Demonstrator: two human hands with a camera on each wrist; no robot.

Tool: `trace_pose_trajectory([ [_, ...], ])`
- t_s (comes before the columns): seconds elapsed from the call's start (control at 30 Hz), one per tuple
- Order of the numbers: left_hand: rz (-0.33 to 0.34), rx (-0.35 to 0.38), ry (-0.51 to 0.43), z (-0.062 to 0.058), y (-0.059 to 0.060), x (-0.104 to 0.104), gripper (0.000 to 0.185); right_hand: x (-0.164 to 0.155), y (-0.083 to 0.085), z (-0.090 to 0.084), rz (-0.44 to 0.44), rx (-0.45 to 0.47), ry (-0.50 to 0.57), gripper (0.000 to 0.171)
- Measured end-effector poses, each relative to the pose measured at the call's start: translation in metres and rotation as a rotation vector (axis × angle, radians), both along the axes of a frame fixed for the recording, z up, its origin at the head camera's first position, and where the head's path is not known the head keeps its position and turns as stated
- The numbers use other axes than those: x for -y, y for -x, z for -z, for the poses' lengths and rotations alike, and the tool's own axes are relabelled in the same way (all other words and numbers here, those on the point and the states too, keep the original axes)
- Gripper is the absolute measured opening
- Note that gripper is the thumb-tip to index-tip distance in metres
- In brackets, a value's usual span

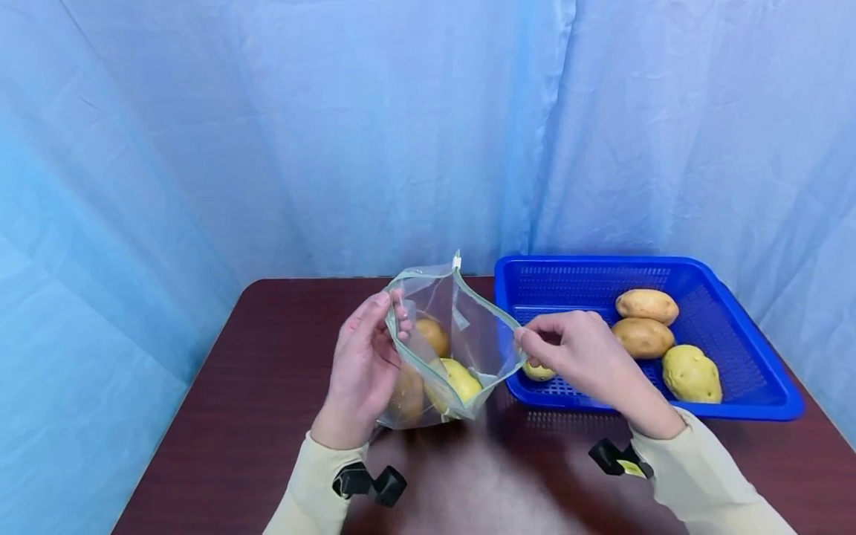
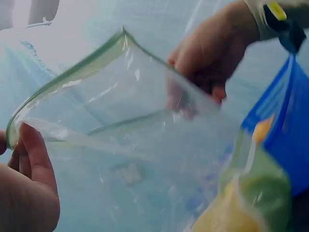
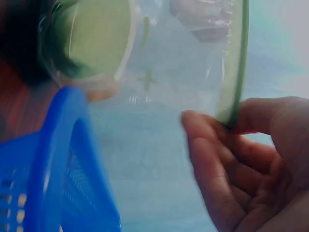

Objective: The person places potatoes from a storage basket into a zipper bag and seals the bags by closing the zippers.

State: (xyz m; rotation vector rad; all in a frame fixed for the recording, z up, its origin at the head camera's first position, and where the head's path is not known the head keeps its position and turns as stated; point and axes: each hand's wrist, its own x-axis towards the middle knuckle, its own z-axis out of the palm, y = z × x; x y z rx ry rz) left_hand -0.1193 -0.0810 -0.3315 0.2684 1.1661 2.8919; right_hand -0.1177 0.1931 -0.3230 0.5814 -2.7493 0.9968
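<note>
A clear zip bag (image 1: 491, 334) with a green-edged mouth and a white slider (image 1: 457, 261) stands spread open above the table. Inside it lie a yellow lumpy fruit (image 1: 461, 380) and brownish potatoes (image 1: 432, 336). My left hand (image 1: 364, 364) pinches the left edge of the mouth between thumb and fingers, with some fingertips showing through the plastic. At the opposite edge, my right hand (image 1: 588, 357) pinches the rim; in the right wrist view its thumb and fingers (image 3: 207, 159) close on the green strip. The left wrist view shows the bag's gaping mouth (image 2: 130, 96).
To the right sits a blue perforated basket (image 1: 756, 371), its near-left corner close to the bag. It holds two potatoes (image 1: 643, 338), a yellow lumpy fruit (image 1: 692, 374) and another yellow one (image 1: 538, 371) partly behind my right hand. Blue curtains (image 1: 334, 148) hang behind the dark red table (image 1: 221, 416).
</note>
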Motion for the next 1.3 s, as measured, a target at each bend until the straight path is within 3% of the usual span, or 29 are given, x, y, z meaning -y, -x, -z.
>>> trace_pose_trajectory([
  [0.2, -0.195, -0.093, 0.302, -0.013, 0.013, 0.017, 0.019, 0.012, 0.013, -0.015, 0.028, -0.031, 0.167, 0.03],
  [0.3, -0.231, -0.106, 0.366, -0.02, 0.017, 0.026, 0.017, 0.021, 0.019, -0.024, 0.038, -0.072, 0.233, 0.031],
  [0.47, -0.24, -0.105, 0.257, -0.03, 0.022, 0.035, 0.02, 0.04, 0.027, -0.045, 0.023, -0.119, 0.367, 0.03],
  [0.6, -0.217, -0.111, 0.187, -0.034, 0.022, 0.037, 0.022, 0.055, 0.028, -0.063, -0.041, -0.13, 0.482, 0.026],
  [0.77, -0.162, -0.116, 0.172, -0.037, 0.02, 0.035, 0.024, 0.067, 0.029, -0.076, -0.136, -0.081, 0.635, 0.026],
  [0.87, -0.16, -0.108, 0.096, -0.042, 0.019, 0.033, 0.021, 0.065, 0.03, -0.076, -0.144, -0.04, 0.693, 0.027],
  [1.0, -0.142, -0.099, -0.04, -0.049, 0.018, 0.029, 0.016, 0.052, 0.029, -0.066, -0.072, -0.022, 0.637, 0.03],
  [1.07, -0.117, -0.099, -0.065, -0.05, 0.017, 0.026, 0.016, 0.044, 0.029, -0.058, -0.039, -0.009, 0.581, 0.032],
  [1.3, -0.039, -0.078, 0.014, -0.036, 0.007, 0.014, 0.02, 0.021, 0.026, -0.032, -0.054, 0.12, 0.464, 0.035],
])
